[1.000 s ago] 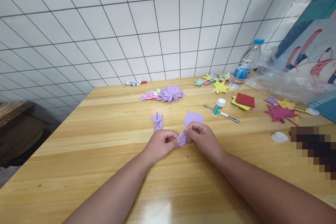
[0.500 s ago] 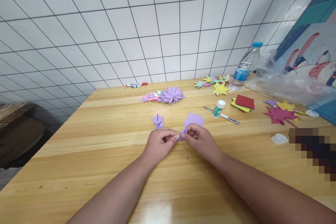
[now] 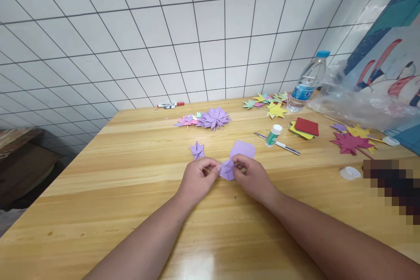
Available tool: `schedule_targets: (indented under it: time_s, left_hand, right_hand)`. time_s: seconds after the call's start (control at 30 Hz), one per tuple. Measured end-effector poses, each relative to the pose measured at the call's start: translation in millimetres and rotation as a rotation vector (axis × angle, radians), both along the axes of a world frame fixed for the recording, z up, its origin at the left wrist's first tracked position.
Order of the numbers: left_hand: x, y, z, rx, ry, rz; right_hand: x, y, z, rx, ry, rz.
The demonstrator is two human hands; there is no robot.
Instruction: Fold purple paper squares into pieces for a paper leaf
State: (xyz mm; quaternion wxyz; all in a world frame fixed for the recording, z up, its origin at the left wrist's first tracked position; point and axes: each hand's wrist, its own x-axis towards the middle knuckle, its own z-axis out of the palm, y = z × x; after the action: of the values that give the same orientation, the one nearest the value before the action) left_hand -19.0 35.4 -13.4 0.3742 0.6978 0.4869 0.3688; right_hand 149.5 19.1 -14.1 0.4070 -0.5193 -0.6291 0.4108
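Note:
Between my two hands is a small creased piece of purple paper point(image 3: 227, 169), partly opened out. My left hand point(image 3: 199, 179) pinches its left edge between thumb and fingers. On the other side my right hand point(image 3: 252, 177) grips the right edge, its fingertips partly hidden by the paper. Flat purple paper point(image 3: 243, 150) lies on the table just behind my right hand. A folded purple paper leaf point(image 3: 197, 150) rests beyond my left hand, its lower end close to the knuckles.
A glue stick point(image 3: 274, 135) stands beside a craft knife point(image 3: 288, 148). Further back are a purple paper flower point(image 3: 215, 118), markers point(image 3: 170, 105) and a water bottle point(image 3: 306, 83). Coloured paper point(image 3: 306, 127), a dark red paper leaf point(image 3: 352, 143) and a white cap point(image 3: 350, 173) lie to the right.
The purple paper in my hands was folded narrow and now shows a wider, creased face. My hands have moved slightly apart, both still holding it.

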Motion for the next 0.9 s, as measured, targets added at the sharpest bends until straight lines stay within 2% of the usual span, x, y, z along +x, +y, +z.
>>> schedule_targets:
  time_s: [0.2,0.4,0.47,0.7,0.8,0.9]
  left_hand:
    - [3,-1,-9.0,-0.088,-0.068,-0.068]
    - [3,3,-5.2,-0.287,-0.293,-0.017]
    - [2,5,-1.4,-0.340,-0.361,-0.004]
    - [0,6,7.2,-0.383,-0.423,-0.030]
    - [-1,6,8.2,-0.417,-0.434,-0.022]
    - [-2,7,7.3,-0.449,-0.446,-0.039]
  right_hand:
    - [1,-3,1,0.170,-0.130,0.043]
    - [1,-3,-1,0.125,-0.007,-0.017]
    - [2,-3,-1,0.145,-0.030,-0.016]
    - [7,-1,-3,0.484,-0.190,0.087]
    - [8,2,-5,0.546,-0.202,0.099]
    - [7,2,-5,0.548,-0.205,0.067]
